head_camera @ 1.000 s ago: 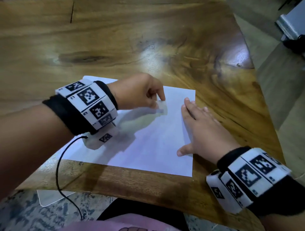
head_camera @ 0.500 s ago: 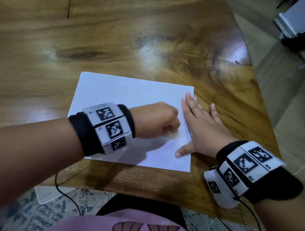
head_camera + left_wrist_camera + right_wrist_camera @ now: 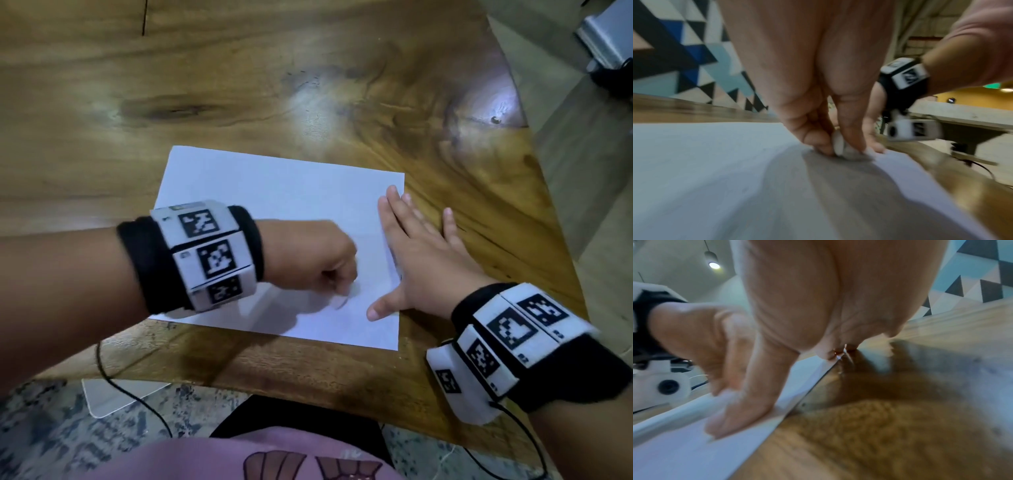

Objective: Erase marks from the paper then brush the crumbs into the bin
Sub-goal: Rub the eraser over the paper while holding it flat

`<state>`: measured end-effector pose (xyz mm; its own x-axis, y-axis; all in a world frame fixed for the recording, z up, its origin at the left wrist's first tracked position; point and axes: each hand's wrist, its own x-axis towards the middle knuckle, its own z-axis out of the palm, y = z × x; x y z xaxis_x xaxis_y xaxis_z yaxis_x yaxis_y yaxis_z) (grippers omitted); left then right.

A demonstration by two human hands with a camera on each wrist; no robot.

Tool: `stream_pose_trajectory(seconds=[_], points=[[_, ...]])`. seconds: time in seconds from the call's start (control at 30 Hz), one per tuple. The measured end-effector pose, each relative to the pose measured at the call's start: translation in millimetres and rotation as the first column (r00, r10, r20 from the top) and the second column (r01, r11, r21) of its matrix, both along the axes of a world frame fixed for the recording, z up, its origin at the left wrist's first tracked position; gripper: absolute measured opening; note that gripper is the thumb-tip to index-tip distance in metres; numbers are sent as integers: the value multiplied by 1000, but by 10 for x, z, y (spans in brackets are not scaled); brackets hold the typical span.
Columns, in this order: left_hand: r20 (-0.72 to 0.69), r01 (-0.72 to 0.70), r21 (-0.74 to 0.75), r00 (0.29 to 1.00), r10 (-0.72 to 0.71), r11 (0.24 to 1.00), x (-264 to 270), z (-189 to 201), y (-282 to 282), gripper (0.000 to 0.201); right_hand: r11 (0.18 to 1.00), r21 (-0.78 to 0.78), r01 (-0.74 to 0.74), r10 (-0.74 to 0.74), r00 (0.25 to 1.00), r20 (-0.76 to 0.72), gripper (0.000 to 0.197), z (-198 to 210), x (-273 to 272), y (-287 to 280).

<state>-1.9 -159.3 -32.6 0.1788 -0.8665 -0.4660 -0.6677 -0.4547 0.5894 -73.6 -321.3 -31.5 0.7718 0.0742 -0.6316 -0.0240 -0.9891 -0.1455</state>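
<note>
Left hand [image 3: 308,260] is down on the paper [image 3: 274,185] at centre frame, fingers curled and pinching a small white eraser [image 3: 839,146] against the sheet near its lower right corner. Right hand [image 3: 421,260] lies flat and spread, straddling the paper's right edge, thumb [image 3: 729,415] on the sheet and the outer fingers on the table [image 3: 239,85]. Rubbing looks to be under way; the marks themselves are too faint and blurred to make out, and no crumbs or bin show in any view. The risk here: the eraser is working close to the near edge, while the holding hand pins only the right side. A hard stroke toward the unpinned left could buckle or crease the sheet, or skid it off the table's front edge, scattering whatever crumbs there are onto the floor.
</note>
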Motion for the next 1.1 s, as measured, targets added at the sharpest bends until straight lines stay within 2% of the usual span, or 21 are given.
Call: stream_pose_trajectory(seconds=[0.03, 0.1, 0.2, 0.27, 0.33, 0.4, 0.43, 0.5, 0.57, 0.67, 0.7, 0.77, 0.83, 0.9, 0.97, 1.03, 1.1], points=[[-34, 27, 58, 999, -25, 998, -19, 7, 67, 16, 1000, 0, -1, 1, 1000, -1, 148, 0, -1, 3], [-38, 31, 64, 999, -28, 997, -14, 17, 65, 15, 1000, 0, -3, 3, 1000, 1, 148, 0, 0, 2], [68, -26, -94, 997, 32, 995, 7, 29, -153, 12, 1000, 9, -3, 3, 1000, 0, 147, 4, -1, 6], [101, -12, -150, 995, 27, 989, -1, 42, -227, 12, 1000, 8, -3, 3, 1000, 0, 147, 6, 0, 4], [101, 34, -88, 995, -25, 996, -26, -20, -161, 9, 1000, -1, -6, 6, 1000, -8, 147, 12, 1, 10], [134, 68, 44, 988, -73, 997, 2, -176, -13, 13, 1000, -7, -4, 4, 1000, -13, 147, 12, 6, 13], [190, 154, 76, 968, -166, 985, 10, -208, 53, 14, 1000, -6, -2, 2, 1000, -18, 148, 18, 6, 17], [187, 189, 82, 961, -202, 978, 46, -207, 88, 19, 1000, -8, -2, 1, 1000, -23, 148, 23, 9, 19], [145, 57, 14, 988, -58, 998, 54, -95, -12, 12, 1000, -8, -1, 0, 1000, -27, 148, 27, 9, 24], [180, -63, -161, 979, 92, 985, 45, 16, -119, 13, 1000, -8, 5, -5, 1000, -29, 148, 32, 11, 32], [185, -67, -181, 978, 100, 981, 32, 3, -119, 13, 1000, -14, 4, -5, 999, -33, 148, 38, 14, 34], [150, -29, -151, 987, 51, 988, -20, -21, -27, 9, 1000, -29, 1, -2, 999, -44, 148, 43, 19, 40], [54, 0, -20, 999, 1, 1000, -11, -37, 132, 10, 999, -36, 1, -3, 999, -48, 148, 45, 20, 46], [10, -27, 62, 1000, 27, 998, 47, 4, 211, 13, 999, -45, 4, -6, 999, -46, 148, 47, 23, 54], [83, -149, -25, 985, 151, 988, 146, 20, 152, 12, 998, -54, 13, -15, 999, -49, 148, 50, 27, 70], [187, -282, -173, 931, 313, 944, 220, 31, -9, 14, 998, -57, 21, -24, 999, -48, 148, 44, 29, 83], [224, -334, -222, 897, 382, 916, 203, 15, -164, 15, 998, -59, 28, -30, 999, -45, 146, 37, 26, 91]])
